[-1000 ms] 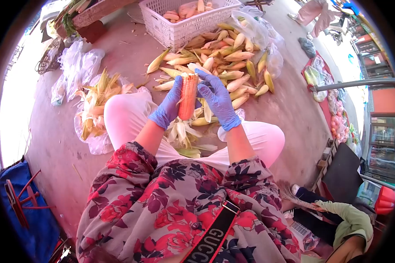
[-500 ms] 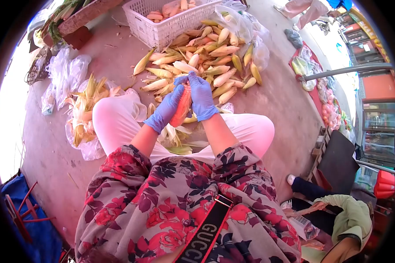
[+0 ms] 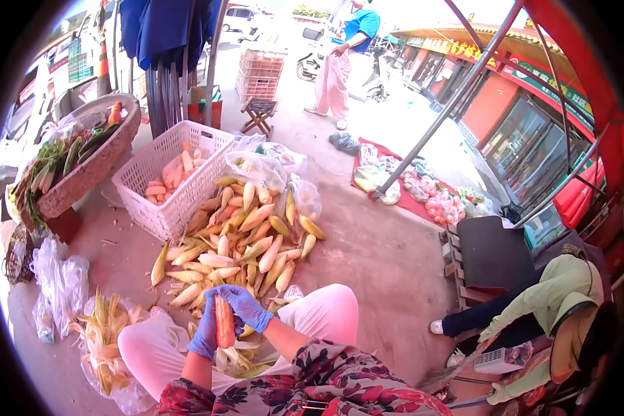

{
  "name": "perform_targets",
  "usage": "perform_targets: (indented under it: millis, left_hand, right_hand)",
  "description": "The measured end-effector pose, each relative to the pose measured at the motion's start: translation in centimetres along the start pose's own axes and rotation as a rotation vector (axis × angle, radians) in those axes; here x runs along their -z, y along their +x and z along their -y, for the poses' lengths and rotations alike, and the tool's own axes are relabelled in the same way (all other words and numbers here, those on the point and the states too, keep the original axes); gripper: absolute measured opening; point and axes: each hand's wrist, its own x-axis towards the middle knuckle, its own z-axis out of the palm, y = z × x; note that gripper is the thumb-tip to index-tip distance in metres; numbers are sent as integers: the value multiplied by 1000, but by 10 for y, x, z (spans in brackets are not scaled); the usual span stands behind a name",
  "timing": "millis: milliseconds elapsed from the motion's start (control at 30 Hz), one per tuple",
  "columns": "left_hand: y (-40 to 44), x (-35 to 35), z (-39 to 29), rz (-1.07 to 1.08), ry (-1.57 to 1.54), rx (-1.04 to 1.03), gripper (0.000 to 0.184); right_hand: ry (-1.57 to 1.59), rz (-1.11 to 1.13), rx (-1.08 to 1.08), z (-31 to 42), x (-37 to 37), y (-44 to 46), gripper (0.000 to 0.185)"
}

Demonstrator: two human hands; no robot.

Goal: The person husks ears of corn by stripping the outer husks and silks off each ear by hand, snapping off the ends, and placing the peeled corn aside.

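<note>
A husked ear of corn (image 3: 224, 326), pinkish orange in this light, is held nearly upright between my two blue-gloved hands, over my lap. My left hand (image 3: 204, 334) closes on its left side. From the right, my right hand (image 3: 248, 307) grips its upper part, with some fingers hidden behind the ear. Just beyond my hands lies a heap of corn in the husk (image 3: 256, 239). Loose husks (image 3: 237, 360) lie on the ground between my legs.
A white plastic crate (image 3: 142, 201) with husked ears stands behind the heap. At left are a bag of husks (image 3: 107, 333) and a vegetable tray (image 3: 93, 163). One person (image 3: 568, 291) sits at right; another (image 3: 340, 62) stands farther back. A metal pole (image 3: 451, 97) slants at right.
My view has tilted up and turned right, so the street and the standing person show more. The ear of corn stays in both hands, now more upright.
</note>
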Motion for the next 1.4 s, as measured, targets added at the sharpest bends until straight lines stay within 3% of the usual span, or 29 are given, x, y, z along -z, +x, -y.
perform_targets:
  millis: [133,233,367,467,633,733,867,900,1000,1033,1133,1167,1233,1333,1367,1400]
  left_hand:
    - [-4,10,8,11,243,-43,67]
    - [-18,-12,5,-50,210,-89,69]
    - [-15,5,4,102,3,10,72]
    - [-17,14,7,76,69,41,69]
    - [-18,11,16,45,255,-54,62]
    - [-16,7,17,-4,173,-182,62]
    - [-8,25,20,-177,277,-373,56]
    - [3,42,24,-205,327,-404,51]
    - [20,66,35,-265,442,-516,38]
    - [13,46,35,-270,457,-574,34]
    - [7,33,32,-363,494,-632,23]
    - [10,40,31,-402,480,-650,23]
    - [12,41,27,-482,381,-791,20]
    - [-4,37,14,-266,-28,-659,23]
    - [-11,27,11,-420,89,-579,25]
    - [-10,29,13,-398,253,-472,24]
  right_hand:
    - [16,-122,-82,-10,10,4,31]
    - [-69,-114,-164,-7,9,3,32]
    - [-80,12,12,2,-9,-18,34]
    - [80,-36,9,-5,-9,-21,34]
    - [403,-293,-204,-56,35,2,33]
    - [188,-401,-195,-74,67,-2,30]
    - [-636,-161,-23,-100,78,-16,27]
    - [-561,-167,-85,-91,73,-19,30]
    - [89,-239,-167,-24,7,-44,34]
    - [-95,-103,-92,-35,10,-38,37]
    - [-168,-195,5,-52,14,-31,37]
    - [54,-268,-171,-53,16,-37,35]
    - [241,-296,-193,-52,19,-37,33]
    - [449,-367,-230,-45,31,-38,36]
    - [504,-426,-223,-43,37,-36,38]
    - [558,-484,-216,-40,42,-33,40]
